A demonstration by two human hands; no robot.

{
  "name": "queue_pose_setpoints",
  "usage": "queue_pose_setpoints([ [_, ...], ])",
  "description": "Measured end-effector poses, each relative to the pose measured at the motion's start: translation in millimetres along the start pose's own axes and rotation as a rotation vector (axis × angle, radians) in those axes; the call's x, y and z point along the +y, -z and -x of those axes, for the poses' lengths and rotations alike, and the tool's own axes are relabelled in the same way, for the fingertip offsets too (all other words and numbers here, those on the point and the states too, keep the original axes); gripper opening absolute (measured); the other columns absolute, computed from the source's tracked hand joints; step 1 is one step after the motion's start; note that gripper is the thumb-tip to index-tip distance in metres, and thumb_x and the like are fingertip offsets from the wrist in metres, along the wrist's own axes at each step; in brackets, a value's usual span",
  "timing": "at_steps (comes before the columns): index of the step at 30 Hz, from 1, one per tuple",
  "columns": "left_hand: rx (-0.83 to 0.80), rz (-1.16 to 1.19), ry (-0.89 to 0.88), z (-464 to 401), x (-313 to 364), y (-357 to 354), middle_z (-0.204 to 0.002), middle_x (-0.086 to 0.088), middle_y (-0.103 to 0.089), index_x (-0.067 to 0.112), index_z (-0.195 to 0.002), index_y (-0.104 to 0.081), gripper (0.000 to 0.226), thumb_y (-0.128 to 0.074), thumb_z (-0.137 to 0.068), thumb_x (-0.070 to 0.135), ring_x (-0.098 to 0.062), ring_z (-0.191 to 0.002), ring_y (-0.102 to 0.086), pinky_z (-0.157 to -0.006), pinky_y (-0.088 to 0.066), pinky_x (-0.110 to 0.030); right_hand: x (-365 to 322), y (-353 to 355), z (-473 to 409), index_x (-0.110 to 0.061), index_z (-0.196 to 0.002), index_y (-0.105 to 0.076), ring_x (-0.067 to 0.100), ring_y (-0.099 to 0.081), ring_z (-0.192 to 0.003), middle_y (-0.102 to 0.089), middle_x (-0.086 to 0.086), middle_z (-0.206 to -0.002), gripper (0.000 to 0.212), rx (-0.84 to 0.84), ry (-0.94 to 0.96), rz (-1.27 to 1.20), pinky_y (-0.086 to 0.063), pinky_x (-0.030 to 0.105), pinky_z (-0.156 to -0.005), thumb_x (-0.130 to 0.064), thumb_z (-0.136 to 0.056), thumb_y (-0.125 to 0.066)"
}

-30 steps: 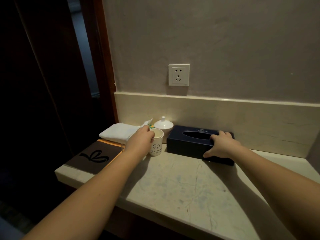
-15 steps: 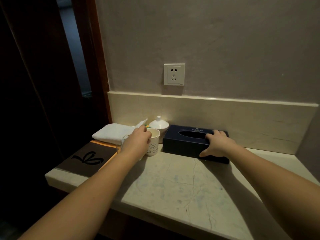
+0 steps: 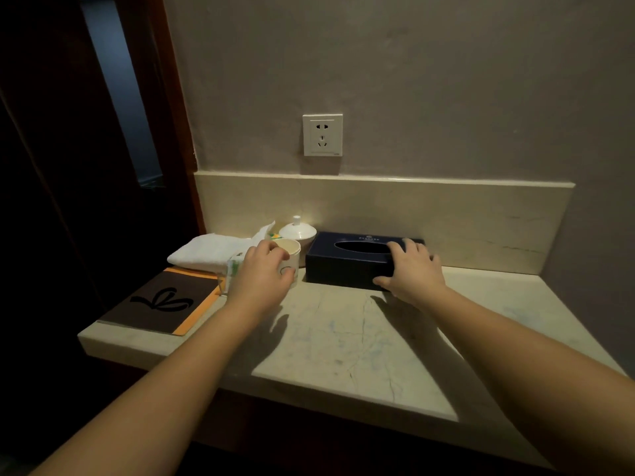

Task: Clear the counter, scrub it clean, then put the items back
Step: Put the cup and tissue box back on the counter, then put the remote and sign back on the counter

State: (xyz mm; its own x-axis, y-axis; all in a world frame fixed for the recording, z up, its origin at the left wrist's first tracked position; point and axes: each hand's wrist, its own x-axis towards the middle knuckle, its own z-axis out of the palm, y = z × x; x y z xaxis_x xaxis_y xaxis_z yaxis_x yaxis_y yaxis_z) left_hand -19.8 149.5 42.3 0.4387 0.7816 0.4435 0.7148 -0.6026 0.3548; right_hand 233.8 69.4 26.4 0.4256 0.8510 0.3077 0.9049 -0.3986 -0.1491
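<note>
A pale marble counter (image 3: 343,341) carries a white paper cup (image 3: 291,253) with a smiley face. My left hand (image 3: 263,274) wraps round the cup's left side and front, fingers curled on it. To the right of the cup lies a dark navy tissue box (image 3: 343,266). My right hand (image 3: 410,273) grips the box's right end, with its fingers on top and its thumb on the front face. Behind the cup stands a white lidded jar (image 3: 298,231).
A folded white towel (image 3: 209,250) lies at the back left, with a brown folder with an orange edge (image 3: 156,302) in front of it. A small clear holder with a green packet (image 3: 234,269) sits beside my left hand. A wall socket (image 3: 322,135) is above the backsplash. A dark doorway is at left.
My left hand has slid from the cup's rim down round its body, covering most of the smiley face. My right hand stays on the tissue box.
</note>
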Motion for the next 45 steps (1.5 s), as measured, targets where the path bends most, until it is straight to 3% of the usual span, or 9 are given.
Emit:
queue_pose_setpoints([
  [6,-0.053,0.264,0.038,40.2,56.5,-0.8,-0.123,0.007,-0.05,0.019,-0.119,-0.061,0.027,-0.056,-0.096,0.031,-0.011,-0.107,-0.052,-0.09,-0.048,-0.033,30.5,36.0,64.6,-0.022,-0.131,-0.053,0.017,-0.056,-0.11,-0.058,0.0,-0.127,0.044,-0.014,0.04,-0.265,-0.051,0.037,-0.091,-0.039,-0.091,-0.057],
  [12,-0.143,0.373,0.013,99.1,157.9,-21.7,-0.113,0.012,-0.052,0.027,-0.114,-0.06,0.02,-0.055,-0.096,0.035,-0.005,-0.096,-0.054,-0.075,-0.045,-0.023,99.2,79.9,179.3,-0.023,-0.119,-0.06,0.008,-0.058,-0.1,-0.062,-0.008,-0.114,0.029,-0.01,0.037,-0.387,-0.046,0.025,-0.081,-0.036,-0.094,-0.052],
  [16,-0.266,0.471,-0.057,153.0,233.6,-44.6,-0.103,0.014,-0.058,0.029,-0.106,-0.059,0.012,-0.055,-0.096,0.033,0.0,-0.089,-0.054,-0.066,-0.042,-0.015,160.7,92.1,271.6,-0.024,-0.11,-0.062,0.003,-0.059,-0.094,-0.062,-0.014,-0.105,0.021,0.003,-0.037,-0.449,-0.047,0.025,-0.08,-0.033,-0.093,-0.054],
  [21,-0.382,0.575,-0.103,232.2,317.4,-85.5,-0.088,0.013,-0.061,0.029,-0.093,-0.064,0.004,-0.06,-0.093,0.029,-0.005,-0.078,-0.056,-0.063,-0.041,-0.02,242.1,87.9,383.7,-0.026,-0.114,-0.061,0.002,-0.056,-0.096,-0.059,-0.014,-0.105,0.023,-0.094,-0.207,-0.438,-0.046,0.021,-0.081,-0.034,-0.094,-0.054],
  [25,-0.484,0.509,-0.16,288.4,373.4,-129.4,-0.087,0.006,-0.06,0.025,-0.094,-0.065,0.005,-0.062,-0.092,0.028,-0.011,-0.077,-0.056,-0.067,-0.041,-0.025,298.1,80.5,466.1,-0.027,-0.12,-0.058,0.001,-0.053,-0.095,-0.057,-0.013,-0.11,0.026,-0.175,-0.376,-0.411,-0.041,0.016,-0.076,-0.035,-0.096,-0.052],
  [32,-0.743,0.399,-0.332,372.2,457.4,-184.6,-0.097,0.011,-0.055,0.028,-0.101,-0.059,0.009,-0.054,-0.097,0.034,-0.004,-0.079,-0.055,-0.062,-0.042,-0.02,369.7,68.7,593.3,-0.027,-0.123,-0.057,0.006,-0.055,-0.099,-0.056,-0.01,-0.119,0.03,-0.261,-0.638,-0.371,-0.046,0.021,-0.08,-0.037,-0.096,-0.05],
  [35,-0.816,0.33,-0.445,397.0,483.9,-205.3,-0.104,0.011,-0.053,0.026,-0.107,-0.06,0.015,-0.052,-0.098,0.034,-0.003,-0.085,-0.052,-0.062,-0.037,-0.014,392.8,62.9,637.9,-0.025,-0.124,-0.056,0.007,-0.055,-0.101,-0.056,-0.008,-0.12,0.031,-0.298,-0.719,-0.364,-0.044,0.02,-0.08,-0.036,-0.096,-0.05],
  [41,-0.987,0.263,-0.591,432.6,526.5,-248.3,-0.107,0.008,-0.053,0.021,-0.119,-0.061,0.026,-0.052,-0.098,0.034,-0.006,-0.09,-0.053,-0.071,-0.042,-0.021,427.0,48.6,711.7,-0.026,-0.121,-0.059,0.006,-0.056,-0.101,-0.059,-0.007,-0.117,0.028,-0.327,-0.931,-0.391,-0.049,0.022,-0.086,-0.035,-0.096,-0.051],
  [45,-1.073,0.272,-0.641,454.5,552.6,-280.8,-0.106,0.013,-0.052,0.023,-0.119,-0.061,0.026,-0.053,-0.097,0.035,-0.002,-0.088,-0.054,-0.069,-0.042,-0.016,445.3,43.7,749.5,-0.023,-0.12,-0.059,0.007,-0.058,-0.1,-0.06,-0.006,-0.117,0.027,-0.31,-1.097,-0.39,-0.05,0.021,-0.085,-0.034,-0.096,-0.051],
])
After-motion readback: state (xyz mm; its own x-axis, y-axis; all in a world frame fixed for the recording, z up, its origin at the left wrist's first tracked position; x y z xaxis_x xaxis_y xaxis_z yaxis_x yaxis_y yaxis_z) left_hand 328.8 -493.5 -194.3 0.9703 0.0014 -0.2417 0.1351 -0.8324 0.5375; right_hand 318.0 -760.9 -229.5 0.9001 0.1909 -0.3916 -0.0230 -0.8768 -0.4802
